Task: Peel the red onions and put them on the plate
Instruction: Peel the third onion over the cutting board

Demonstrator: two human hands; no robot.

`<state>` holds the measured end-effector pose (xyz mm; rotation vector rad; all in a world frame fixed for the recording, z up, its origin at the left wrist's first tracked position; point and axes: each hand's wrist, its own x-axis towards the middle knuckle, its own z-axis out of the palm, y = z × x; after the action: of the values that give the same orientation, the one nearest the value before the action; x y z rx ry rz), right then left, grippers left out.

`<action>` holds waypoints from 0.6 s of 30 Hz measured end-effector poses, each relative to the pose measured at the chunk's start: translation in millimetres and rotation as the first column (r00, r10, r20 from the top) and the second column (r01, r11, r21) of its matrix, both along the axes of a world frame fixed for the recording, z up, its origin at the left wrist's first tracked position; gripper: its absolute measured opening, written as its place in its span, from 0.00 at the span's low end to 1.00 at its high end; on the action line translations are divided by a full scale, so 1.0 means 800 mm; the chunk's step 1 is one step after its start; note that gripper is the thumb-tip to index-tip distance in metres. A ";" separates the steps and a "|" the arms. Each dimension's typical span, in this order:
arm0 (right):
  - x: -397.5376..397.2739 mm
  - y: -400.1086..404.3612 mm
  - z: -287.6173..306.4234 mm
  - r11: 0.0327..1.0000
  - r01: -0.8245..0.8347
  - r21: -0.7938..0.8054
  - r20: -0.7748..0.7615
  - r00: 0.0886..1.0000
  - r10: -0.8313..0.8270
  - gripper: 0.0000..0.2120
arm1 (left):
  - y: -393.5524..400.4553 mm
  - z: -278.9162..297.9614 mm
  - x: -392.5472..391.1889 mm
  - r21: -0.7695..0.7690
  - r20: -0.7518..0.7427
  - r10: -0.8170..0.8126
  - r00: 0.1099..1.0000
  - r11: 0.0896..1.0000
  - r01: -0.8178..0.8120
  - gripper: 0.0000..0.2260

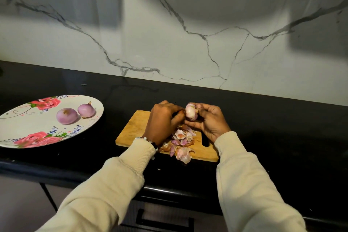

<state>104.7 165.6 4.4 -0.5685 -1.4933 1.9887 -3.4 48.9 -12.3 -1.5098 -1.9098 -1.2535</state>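
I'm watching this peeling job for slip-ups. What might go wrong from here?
1. The peel pile spills over the cutting board near edge; scraps may well drop off the counter.
2. The onion is held in the air by the right hand while the left hand picks at it; it might slip.
3. The plate sits well to the left, so carrying it over risks a drop.

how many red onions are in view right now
3. Two peeled red onions lie on the floral plate: round one, stemmed one. The third onion is gripped by the right hand, left hand peeling it.
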 end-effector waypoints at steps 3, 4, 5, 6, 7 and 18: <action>0.001 0.000 0.001 1.000 0.011 0.024 -0.001 1.000 -0.011 0.14 | 0.001 0.000 0.000 -0.010 0.028 -0.024 0.999 1.000 0.024 0.11; 0.001 0.000 0.001 1.000 0.008 0.026 0.002 1.000 -0.008 0.14 | 0.002 -0.001 0.000 -0.011 0.035 -0.020 0.999 1.000 0.020 0.12; 0.001 0.000 0.001 1.000 0.005 0.026 0.005 1.000 -0.005 0.14 | 0.002 -0.001 -0.001 -0.010 0.045 -0.016 0.999 1.000 0.016 0.12; 0.001 -0.001 0.001 1.000 0.002 0.025 0.006 1.000 -0.003 0.13 | 0.002 -0.002 -0.002 -0.008 0.054 -0.013 0.998 1.000 0.014 0.12; 0.001 -0.001 0.001 1.000 0.000 0.023 0.005 1.000 -0.001 0.13 | 0.003 -0.003 -0.003 -0.006 0.061 -0.010 0.998 1.000 0.011 0.12; -0.004 -0.002 -0.004 0.997 -0.009 0.074 0.025 1.000 0.007 0.13 | 0.005 -0.006 -0.002 -0.017 -0.041 0.126 0.991 0.992 -0.127 0.06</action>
<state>101.7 164.4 1.5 -0.5578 -1.5795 1.9303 -5.0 52.6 -17.0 -1.3883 -1.9644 -1.1446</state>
